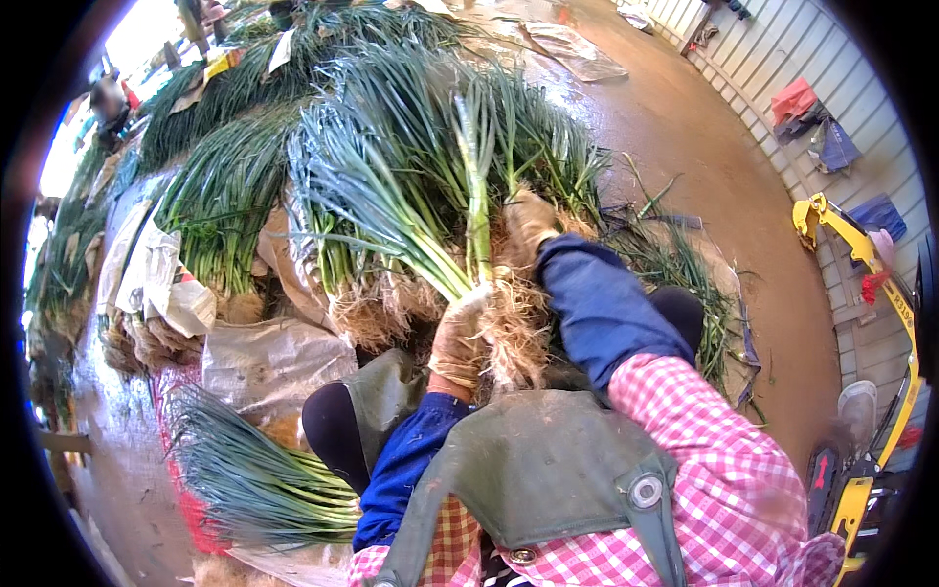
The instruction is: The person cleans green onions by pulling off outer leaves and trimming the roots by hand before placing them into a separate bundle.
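My left hand (458, 342), in a soiled tan work glove, is wrapped round a few green onions (445, 272). Their white-green stalks fan up and away, and pale stringy roots (515, 342) hang just right of the glove. Farther forward, my right hand (530, 220), gloved too, is closed at the lower stalks of other green onions (562, 161) on the heap. Its fingertips are partly hidden among stalks and roots. Close ahead of both hands lies the large heap of long-leaved green onions (377, 108), with root ends toward me.
A sorted bundle of green onions (264, 479) lies on red netting (196, 519) at my left. Sacking (279, 357) lies beyond it. Loose leaves (690, 284) litter the right. A yellow metal arm (885, 279) stands near the corrugated wall (782, 59). A person (110, 103) is far left.
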`<action>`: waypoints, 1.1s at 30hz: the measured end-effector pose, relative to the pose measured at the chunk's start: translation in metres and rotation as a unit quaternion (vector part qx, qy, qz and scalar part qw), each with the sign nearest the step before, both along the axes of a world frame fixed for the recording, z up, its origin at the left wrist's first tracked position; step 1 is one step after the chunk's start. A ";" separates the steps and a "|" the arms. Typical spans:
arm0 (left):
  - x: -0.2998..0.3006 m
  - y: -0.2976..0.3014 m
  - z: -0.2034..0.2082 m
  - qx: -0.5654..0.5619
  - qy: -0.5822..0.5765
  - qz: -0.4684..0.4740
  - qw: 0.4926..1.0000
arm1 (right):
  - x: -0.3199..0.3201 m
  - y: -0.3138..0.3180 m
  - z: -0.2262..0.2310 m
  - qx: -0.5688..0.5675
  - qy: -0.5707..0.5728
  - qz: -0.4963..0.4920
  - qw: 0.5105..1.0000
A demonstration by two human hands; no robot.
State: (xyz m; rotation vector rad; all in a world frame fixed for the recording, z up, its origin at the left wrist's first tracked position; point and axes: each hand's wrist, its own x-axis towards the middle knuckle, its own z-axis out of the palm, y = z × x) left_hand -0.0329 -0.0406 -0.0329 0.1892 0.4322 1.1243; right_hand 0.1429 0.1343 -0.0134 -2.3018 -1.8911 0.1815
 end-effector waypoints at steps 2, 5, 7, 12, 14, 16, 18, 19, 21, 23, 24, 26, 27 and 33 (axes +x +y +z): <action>0.006 -0.006 0.024 0.011 0.004 -0.033 0.999 | 0.033 0.016 0.012 0.007 0.044 -0.024 0.999; 0.006 -0.010 0.039 -0.062 0.018 -0.021 0.998 | 0.037 0.032 0.042 0.107 0.021 0.014 0.994; 0.008 0.000 0.014 -0.017 0.090 -0.031 0.995 | 0.015 0.028 0.064 0.117 0.022 0.021 0.993; -0.001 -0.004 0.007 -0.018 0.236 0.006 0.971 | -0.082 -0.037 0.095 -0.104 -0.108 0.255 0.955; -0.002 -0.004 0.004 -0.018 0.262 0.008 0.965 | -0.101 -0.044 0.100 -0.169 -0.149 0.234 0.946; 0.016 -0.004 0.009 -0.011 0.305 -0.012 0.952 | -0.078 -0.027 0.065 -0.225 -0.214 0.225 0.924; 0.015 -0.004 0.013 -0.017 0.302 -0.011 0.953 | -0.074 -0.025 0.052 -0.194 -0.190 0.222 0.936; 0.016 -0.004 0.015 -0.024 0.270 -0.010 0.962 | -0.071 -0.025 0.049 -0.173 -0.194 0.249 0.933; 0.024 -0.004 0.020 -0.035 0.202 -0.013 0.979 | -0.049 -0.017 0.055 -0.136 -0.149 0.334 0.921; 0.010 -0.006 0.018 -0.033 0.151 0.032 0.987 | -0.053 -0.035 0.071 -0.019 0.699 0.137 0.702; 0.013 -0.004 0.018 -0.025 0.143 0.030 0.989 | -0.033 -0.032 0.088 -0.019 0.665 0.143 0.733; 0.006 -0.009 0.013 -0.013 0.167 0.015 0.986 | -0.004 -0.046 0.123 0.068 0.620 0.186 0.759; -0.001 -0.010 0.012 -0.021 0.185 0.016 0.982 | 0.001 -0.068 0.148 0.157 0.604 0.226 0.748; 0.002 -0.004 -0.001 -0.036 0.224 0.011 0.974 | 0.111 -0.137 0.225 0.315 0.419 0.211 0.825</action>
